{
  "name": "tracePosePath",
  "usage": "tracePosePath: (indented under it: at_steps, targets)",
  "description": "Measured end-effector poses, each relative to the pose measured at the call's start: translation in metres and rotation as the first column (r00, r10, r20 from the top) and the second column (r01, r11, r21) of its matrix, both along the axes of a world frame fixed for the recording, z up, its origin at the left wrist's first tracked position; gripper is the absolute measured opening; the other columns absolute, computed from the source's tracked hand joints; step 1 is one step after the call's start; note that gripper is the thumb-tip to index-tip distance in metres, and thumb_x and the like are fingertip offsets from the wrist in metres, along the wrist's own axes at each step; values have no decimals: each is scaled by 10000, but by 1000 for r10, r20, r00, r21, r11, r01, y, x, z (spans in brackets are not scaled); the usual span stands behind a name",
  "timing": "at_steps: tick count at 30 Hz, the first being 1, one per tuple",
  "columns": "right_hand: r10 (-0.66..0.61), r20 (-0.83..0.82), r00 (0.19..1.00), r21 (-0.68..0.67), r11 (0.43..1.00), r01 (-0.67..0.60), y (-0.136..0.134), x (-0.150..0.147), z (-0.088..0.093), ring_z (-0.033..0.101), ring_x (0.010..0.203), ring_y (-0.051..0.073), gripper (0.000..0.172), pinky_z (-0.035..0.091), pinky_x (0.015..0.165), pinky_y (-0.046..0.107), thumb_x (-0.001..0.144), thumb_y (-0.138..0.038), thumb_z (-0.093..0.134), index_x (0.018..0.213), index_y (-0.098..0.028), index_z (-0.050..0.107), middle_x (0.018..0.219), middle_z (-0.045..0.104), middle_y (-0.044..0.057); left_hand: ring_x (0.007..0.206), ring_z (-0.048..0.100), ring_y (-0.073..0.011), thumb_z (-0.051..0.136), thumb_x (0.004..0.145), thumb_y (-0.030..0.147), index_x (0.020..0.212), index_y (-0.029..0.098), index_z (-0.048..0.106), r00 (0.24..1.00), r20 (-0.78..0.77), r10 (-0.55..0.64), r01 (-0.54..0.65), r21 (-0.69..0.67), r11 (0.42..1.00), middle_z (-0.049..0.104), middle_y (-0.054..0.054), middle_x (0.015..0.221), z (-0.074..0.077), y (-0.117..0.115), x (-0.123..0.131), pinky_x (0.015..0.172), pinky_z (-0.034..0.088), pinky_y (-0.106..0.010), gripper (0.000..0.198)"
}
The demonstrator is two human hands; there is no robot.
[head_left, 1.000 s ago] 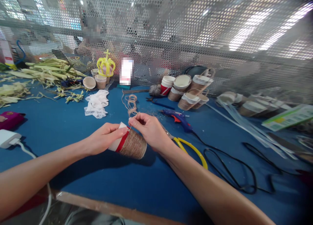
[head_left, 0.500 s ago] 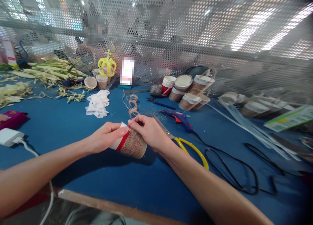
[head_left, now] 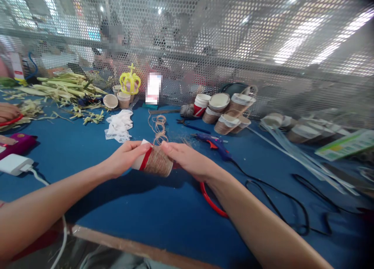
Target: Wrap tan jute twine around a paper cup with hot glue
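Note:
A white paper cup (head_left: 159, 161) with a red band lies tilted between my hands, wound with brown twine over most of its side. My left hand (head_left: 124, 158) is closed around the rim end, thumb on top near the red band. At the wound end, my right hand (head_left: 187, 158) grips the cup with its thumb on the twine; its other fingers are mostly hidden. Loose twine (head_left: 160, 128) runs from the cup into a tangled coil on the table behind it. A red loop handle (head_left: 212, 202) shows beneath my right forearm.
A blue glue gun (head_left: 214, 143) with a black cord lies right of my hands. Behind are twine-wrapped cups (head_left: 226, 122), pliers (head_left: 193, 125) and white cloth (head_left: 119, 124). Clear sticks (head_left: 300, 156) lie far right. Another person's hand (head_left: 8, 112) holds a red loop at left.
My right hand has shifted from pinching near the rim to gripping the cup's wound side. The yellow-handled scissors are gone from view; a red handle shows there. Another person's hand has appeared at left.

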State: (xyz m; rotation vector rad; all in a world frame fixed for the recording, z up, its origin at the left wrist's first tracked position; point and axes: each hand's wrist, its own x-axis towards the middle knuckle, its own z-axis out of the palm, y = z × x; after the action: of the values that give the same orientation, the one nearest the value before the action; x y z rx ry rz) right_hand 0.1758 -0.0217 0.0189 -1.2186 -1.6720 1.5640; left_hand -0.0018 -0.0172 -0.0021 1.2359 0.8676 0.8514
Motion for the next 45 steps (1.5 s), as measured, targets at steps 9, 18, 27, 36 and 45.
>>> tracePosePath:
  at_steps: [9, 18, 27, 36, 45]
  targets:
    - [-97, -264, 960, -282, 959, 20, -7, 5, -12, 586, 652, 143, 398, 514, 578, 276, 777, -501, 510, 888, -139, 630, 792, 637, 72, 608, 515, -103, 615, 706, 384, 737, 126, 602, 996, 73, -53, 46, 90, 995, 599, 0, 661, 1, 5, -4, 592, 397, -212, 260]
    - [-266, 174, 948, 404, 897, 177, -27, 2, -16, 585, 899, 238, 437, 459, 799, 408, 737, -412, 587, 1073, -139, 526, 1015, 618, 122, 702, 566, -123, 676, 653, 237, 912, 136, 602, 984, -24, -174, 175, 41, 984, 643, -26, 819, 7, -1, -4, 656, 430, -228, 288]
    - [-359, 383, 851, 852, 493, -175, -37, 3, -32, 476, 1078, 281, 509, 426, 897, 461, 742, -260, 620, 1184, -161, 387, 1131, 507, 167, 619, 563, -97, 695, 653, 275, 828, 107, 658, 984, 165, -70, 104, -205, 973, 652, -27, 722, 0, -1, 2, 599, 420, -205, 245]
    - [-333, 397, 855, 852, 480, -208, -37, 4, -42, 455, 1091, 269, 556, 430, 905, 458, 736, -224, 634, 1196, -174, 325, 1153, 474, 160, 534, 513, -81, 701, 634, 310, 692, 93, 667, 988, 153, -1, 38, -240, 970, 621, -9, 605, -7, 0, 7, 528, 372, -197, 228]
    - [-325, 350, 878, 789, 609, -88, -37, 3, -37, 532, 994, 236, 543, 464, 849, 420, 669, -235, 697, 1114, -192, 389, 1075, 525, 111, 479, 445, -74, 643, 653, 317, 602, 88, 625, 995, 63, 75, -62, -188, 980, 560, 6, 528, -3, -1, 8, 481, 312, -203, 236]
